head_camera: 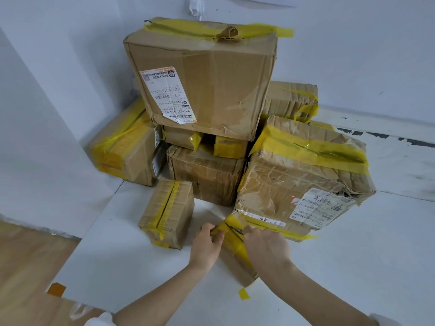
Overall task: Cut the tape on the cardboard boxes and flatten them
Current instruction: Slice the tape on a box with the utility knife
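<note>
A small cardboard box [235, 267] wrapped in yellow tape [231, 234] lies on the white surface, right in front of a large crumpled box [294, 180]. My left hand [207, 245] grips the small box's far left end. My right hand [266, 248] is closed over the box's top, holding a thin dark blade [235, 229] whose tip rests on the yellow tape. The handle of the cutter is hidden inside the fist.
Several taped boxes are stacked in the corner: a big labelled one [202, 78] on top, a small upright one [167, 212] to the left of my hands. A scrap of yellow tape [244, 293] lies on the white board [131, 274]. Wooden floor [28, 267] at the left.
</note>
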`<state>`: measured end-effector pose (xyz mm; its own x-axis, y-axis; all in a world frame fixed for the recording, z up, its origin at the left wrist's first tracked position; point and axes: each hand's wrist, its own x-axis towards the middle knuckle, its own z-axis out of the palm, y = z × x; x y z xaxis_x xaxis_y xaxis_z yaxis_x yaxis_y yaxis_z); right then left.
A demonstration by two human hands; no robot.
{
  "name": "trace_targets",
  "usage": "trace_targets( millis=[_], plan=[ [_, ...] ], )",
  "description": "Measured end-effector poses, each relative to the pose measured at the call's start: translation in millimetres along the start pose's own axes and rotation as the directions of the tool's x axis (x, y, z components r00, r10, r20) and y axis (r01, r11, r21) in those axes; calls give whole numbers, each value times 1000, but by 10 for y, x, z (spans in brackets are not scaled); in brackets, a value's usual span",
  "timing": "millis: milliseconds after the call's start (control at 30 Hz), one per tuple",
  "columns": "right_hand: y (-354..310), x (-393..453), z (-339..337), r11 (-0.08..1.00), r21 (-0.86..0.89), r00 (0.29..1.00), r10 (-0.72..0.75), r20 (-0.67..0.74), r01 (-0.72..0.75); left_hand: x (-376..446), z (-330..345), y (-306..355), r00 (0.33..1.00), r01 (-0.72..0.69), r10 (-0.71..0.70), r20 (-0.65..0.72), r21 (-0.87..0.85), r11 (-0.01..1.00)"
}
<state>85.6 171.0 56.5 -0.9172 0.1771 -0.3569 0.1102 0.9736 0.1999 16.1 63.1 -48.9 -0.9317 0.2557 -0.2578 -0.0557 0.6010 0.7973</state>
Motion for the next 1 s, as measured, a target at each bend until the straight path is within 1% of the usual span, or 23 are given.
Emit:
trace_targets(
  millis=[233,400,533,633,800,1000],
  plan=[
    [1,-113,56,1000,5,999,-16,37,16,0,-21,23,1000,14,-13,20,-4,1000],
    [116,-265,188,1000,20,997,-2,79,0,-8,-33,41,1000,-9,9,21,10,1000],
    [204,-364,268,998,68,998,-17,62,13,-14,-40,63,999,2,-2,35,18,1000],
    [263,-450,345,997,79,998,-2,64,-3,-26,-31,93,998,24,-25,49,25,999],
    [366,-667,458,992,126,995,2,95,-14,-45,1,119,1000,4,-5,14,72,997],
    [387,-834,540,984,175,998,8,56,-18,-21,20,104,999,18,-20,40,52,999]
  ],
)
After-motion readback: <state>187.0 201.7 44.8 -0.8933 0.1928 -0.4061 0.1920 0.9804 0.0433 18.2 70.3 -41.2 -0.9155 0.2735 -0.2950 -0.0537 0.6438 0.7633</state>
